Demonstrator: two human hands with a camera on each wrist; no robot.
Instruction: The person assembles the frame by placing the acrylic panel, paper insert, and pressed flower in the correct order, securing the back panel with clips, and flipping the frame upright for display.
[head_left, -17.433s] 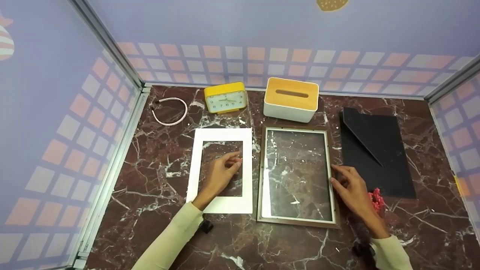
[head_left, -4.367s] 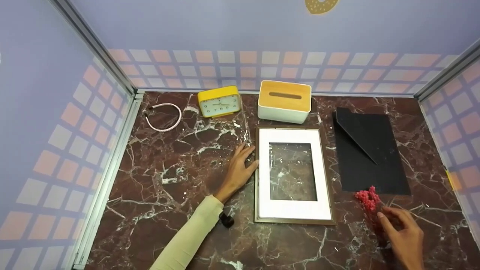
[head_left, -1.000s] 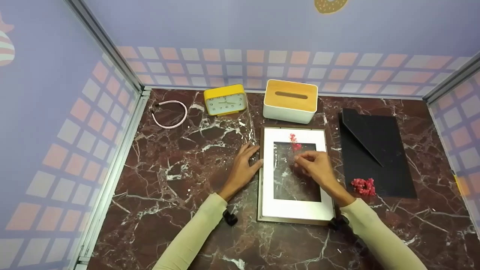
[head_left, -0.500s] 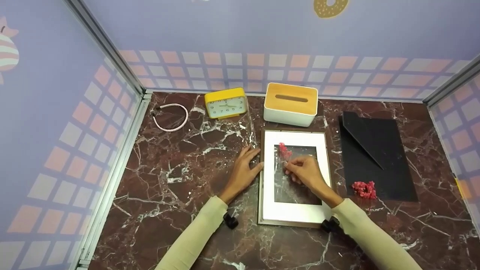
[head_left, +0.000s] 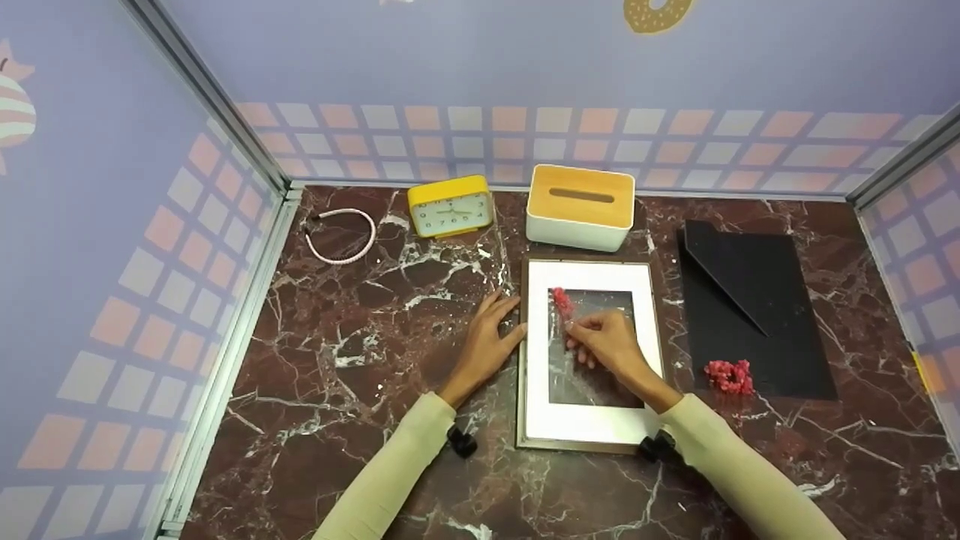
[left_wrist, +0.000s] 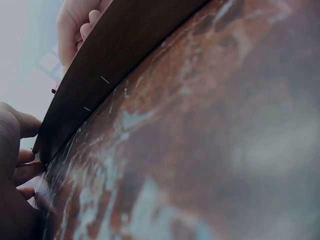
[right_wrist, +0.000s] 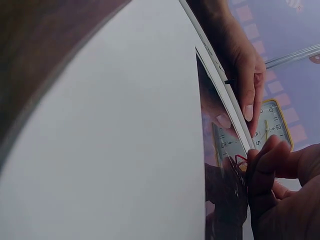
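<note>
Right hand [head_left: 604, 345] pinching a pink sprig [head_left: 562, 301] over the frame [left_wrist: 100, 75]
The sprig is pointing toward the white mat [head_left: 585, 424]'s upper-left inner corner; the left hand [head_left: 486, 345], fingers loose, is touching the frame's left side.

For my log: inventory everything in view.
Alarm clock: 1, yellow, back
Tissue box: 1, white, tan lid, back
Headband: 1, pale pink, left
Picture frame: 1, brown, centre
Mat: 1, white, inside frame
Backing board: 1, black, right
Flower sprig: 1, pinkish-red, right grip
Flower cluster: 1, pinkish-red, board's edge
Marbled table: 1, maroon, underneath
Walls: 3, lavender, surrounding
Wrist cameras: 2, black, wrists
Sleeves: 2, cream, forearms
Left grip: 1, bare, frame's left
Right grip: 1, bare, over mat
</note>
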